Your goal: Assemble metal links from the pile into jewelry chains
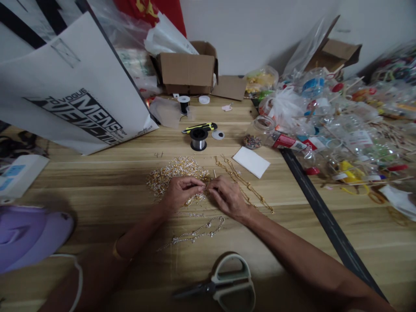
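Observation:
My left hand (182, 190) and my right hand (227, 196) meet fingertip to fingertip at the front edge of a pile of small gold and silver jewelry pieces (165, 175). Both hands are closed in a pinch. Whatever sits between the fingers is too small to make out. Two gold chains (248, 186) lie just beyond and right of my right hand. Below the hands, a silver chain (195, 234) is looped on the wooden table (136, 173). Large scissors (227, 281) with pale handles rest nearest to me.
Behind the pile are a wire spool (198, 140), a utility knife (204, 127) and a jar of beads (258, 132). Plastic bottles and bags (351, 134) heap up at right. A paper bag (81, 86) and a purple iron-like appliance (32, 236) stand left; a cardboard box (188, 71) is behind.

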Demonstrator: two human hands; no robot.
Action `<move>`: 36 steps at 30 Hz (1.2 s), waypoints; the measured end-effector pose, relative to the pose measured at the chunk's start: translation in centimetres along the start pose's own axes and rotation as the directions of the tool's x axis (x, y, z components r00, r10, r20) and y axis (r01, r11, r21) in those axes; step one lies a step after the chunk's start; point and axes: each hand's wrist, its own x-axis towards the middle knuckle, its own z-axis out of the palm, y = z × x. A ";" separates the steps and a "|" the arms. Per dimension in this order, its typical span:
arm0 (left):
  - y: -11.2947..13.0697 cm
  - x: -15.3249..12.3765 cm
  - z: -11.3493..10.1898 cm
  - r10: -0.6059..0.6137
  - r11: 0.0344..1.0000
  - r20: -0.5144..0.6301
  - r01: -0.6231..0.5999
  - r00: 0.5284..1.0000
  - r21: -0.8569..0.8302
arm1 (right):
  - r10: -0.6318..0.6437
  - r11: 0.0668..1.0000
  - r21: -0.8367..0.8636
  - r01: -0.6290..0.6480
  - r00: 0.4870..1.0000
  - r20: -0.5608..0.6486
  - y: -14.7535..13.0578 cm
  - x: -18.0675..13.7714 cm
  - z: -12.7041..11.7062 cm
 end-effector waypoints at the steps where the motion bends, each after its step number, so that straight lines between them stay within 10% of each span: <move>1: 0.0 0.0 0.0 0.006 1.000 -0.003 -0.006 1.000 0.007 | 0.003 1.000 -0.002 -0.003 1.000 0.002 0.0 0.0 0.0; 36: -0.7 -0.1 0.1 0.048 0.999 0.014 -0.048 0.999 0.024 | 0.017 1.000 -0.020 -0.017 1.000 0.014 0.0 0.0 0.1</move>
